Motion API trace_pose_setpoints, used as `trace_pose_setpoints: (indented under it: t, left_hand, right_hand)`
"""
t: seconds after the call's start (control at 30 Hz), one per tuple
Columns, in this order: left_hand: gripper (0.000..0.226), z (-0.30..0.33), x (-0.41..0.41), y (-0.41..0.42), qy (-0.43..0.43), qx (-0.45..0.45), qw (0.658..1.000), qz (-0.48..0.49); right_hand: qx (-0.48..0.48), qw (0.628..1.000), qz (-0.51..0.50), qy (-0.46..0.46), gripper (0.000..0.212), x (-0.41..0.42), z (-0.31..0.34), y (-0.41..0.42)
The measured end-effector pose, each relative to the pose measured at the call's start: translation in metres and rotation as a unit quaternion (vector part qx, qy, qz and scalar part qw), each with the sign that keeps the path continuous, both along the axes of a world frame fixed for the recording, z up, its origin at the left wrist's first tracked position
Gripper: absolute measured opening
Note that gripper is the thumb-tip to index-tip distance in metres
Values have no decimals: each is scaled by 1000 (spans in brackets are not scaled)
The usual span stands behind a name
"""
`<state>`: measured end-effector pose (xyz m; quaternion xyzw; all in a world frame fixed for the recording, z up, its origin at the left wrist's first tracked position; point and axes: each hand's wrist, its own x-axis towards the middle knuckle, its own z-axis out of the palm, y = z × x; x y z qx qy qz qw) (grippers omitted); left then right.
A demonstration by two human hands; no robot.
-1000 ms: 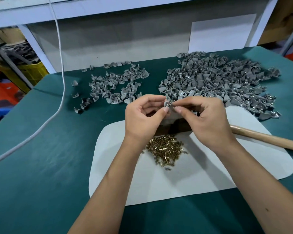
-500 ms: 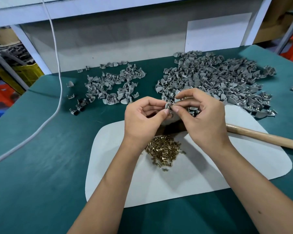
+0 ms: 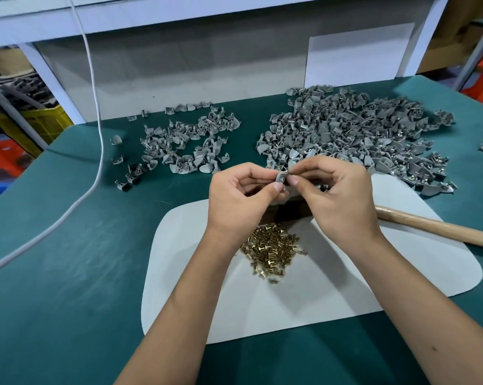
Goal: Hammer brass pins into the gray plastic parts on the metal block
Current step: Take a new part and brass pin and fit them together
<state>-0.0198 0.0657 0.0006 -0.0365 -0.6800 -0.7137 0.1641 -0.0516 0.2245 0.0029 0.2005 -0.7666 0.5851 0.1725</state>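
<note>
Hands unchanged over the last second: left hand (image 3: 241,202) and right hand (image 3: 339,201) both still pinch one gray plastic part (image 3: 281,177) above the brass pins (image 3: 271,250); pin-fitting continues, hammer handle (image 3: 440,227) idle on surface.

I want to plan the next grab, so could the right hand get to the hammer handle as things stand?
Probably yes. The wooden handle lies bare on the white mat, just beside the right hand, nothing between them. That hand would first have to release the gray part it pinches.
</note>
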Motion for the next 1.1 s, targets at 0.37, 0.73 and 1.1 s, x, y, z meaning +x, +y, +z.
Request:
trace_pose_setpoints:
  t: [0.37,0.73,1.1]
  left_hand:
    - [18,0,0,3,-7,-24,999,39]
    - [17,4,3,3,-22,-13,999,26]
    - [20,4,3,8,-13,-55,997,47]
  right_hand:
    - [45,998,-5,52,25,4,2,-2]
    - [41,998,-24,48,26,7,1,-6]
    - [68,991,-73,86,34,14,-1,-15]
